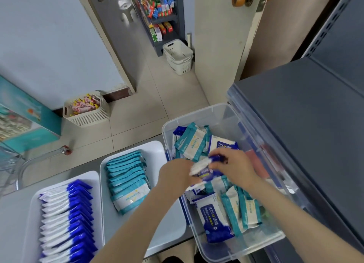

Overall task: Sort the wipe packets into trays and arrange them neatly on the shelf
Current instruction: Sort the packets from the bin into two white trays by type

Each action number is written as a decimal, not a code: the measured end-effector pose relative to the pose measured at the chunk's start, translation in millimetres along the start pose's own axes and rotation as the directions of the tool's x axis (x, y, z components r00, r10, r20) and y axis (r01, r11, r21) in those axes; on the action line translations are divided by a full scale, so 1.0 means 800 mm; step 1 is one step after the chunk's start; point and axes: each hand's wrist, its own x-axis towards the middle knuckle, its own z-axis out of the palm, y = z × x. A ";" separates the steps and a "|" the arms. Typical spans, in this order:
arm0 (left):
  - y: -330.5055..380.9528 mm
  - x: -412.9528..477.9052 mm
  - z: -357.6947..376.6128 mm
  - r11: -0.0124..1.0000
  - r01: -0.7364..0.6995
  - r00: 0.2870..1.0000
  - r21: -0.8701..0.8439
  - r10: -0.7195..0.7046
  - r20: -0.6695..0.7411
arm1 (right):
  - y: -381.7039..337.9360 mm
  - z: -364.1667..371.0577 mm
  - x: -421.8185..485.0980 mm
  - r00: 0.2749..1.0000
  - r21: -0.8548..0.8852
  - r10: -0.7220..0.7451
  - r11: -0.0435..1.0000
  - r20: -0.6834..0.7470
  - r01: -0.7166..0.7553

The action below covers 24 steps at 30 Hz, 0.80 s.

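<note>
Evidently fingers of the left hand (177,174) and right hand (234,166) pinch a blue-and-white wipe packet (204,165) above the clear plastic bin (197,113), right; best carried flat to the matching row in the near-left white tray (33,207).

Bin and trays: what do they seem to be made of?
Bin: clear, glossy hard plastic; packets show through its walls. Trays: white and smooth, probably plastic, with rounded moulded corners, though the look leaves that open.
</note>
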 end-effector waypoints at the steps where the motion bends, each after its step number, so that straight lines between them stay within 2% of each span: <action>1: -0.007 -0.001 -0.004 0.996 0.055 0.998 -0.069 -0.057 -0.031 | 0.017 0.003 0.019 0.996 0.066 0.049 0.997 -0.076 -0.044; 3: -0.022 -0.006 -0.013 0.972 0.145 0.983 -0.188 -0.162 -0.082 | 0.051 0.012 0.059 0.984 -0.023 0.124 0.991 -0.129 -0.128; 5: -0.034 -0.010 -0.020 0.948 0.193 0.967 -0.251 -0.227 -0.115 | 0.080 0.023 0.091 0.982 -0.215 0.179 0.959 -0.055 -0.187; 9: -0.044 -0.014 -0.022 0.918 0.212 0.950 -0.334 -0.275 -0.150 | 0.110 0.043 0.128 0.977 -0.511 0.213 0.842 0.020 -0.173; 13: -0.052 -0.016 -0.018 0.880 0.235 0.938 -0.412 -0.318 -0.142 | 0.115 0.048 0.140 0.971 -0.546 0.236 0.810 -0.033 -0.215; 16: -0.058 -0.019 -0.012 0.868 0.248 0.933 -0.431 -0.334 -0.137 | 0.111 0.038 0.132 0.978 -0.605 0.165 0.768 -0.128 -0.208; 18: -0.062 -0.020 -0.009 0.859 0.263 0.926 -0.440 -0.353 -0.135 | 0.100 0.029 0.122 0.984 -0.641 0.083 0.750 -0.156 -0.165; 20: -0.067 -0.022 -0.008 0.842 0.277 0.917 -0.464 -0.376 -0.134 | 0.078 0.022 0.112 0.996 -0.692 -0.028 0.721 -0.083 -0.037; 22: -0.071 -0.022 -0.009 0.819 0.280 0.909 -0.501 -0.394 -0.135 | 0.047 0.024 0.104 0.985 -0.721 -0.141 0.672 0.099 0.168; 24: -0.071 -0.023 -0.010 0.806 0.279 0.905 -0.522 -0.402 -0.137 | 0.021 0.037 0.094 0.937 -0.696 -0.148 0.635 0.316 0.335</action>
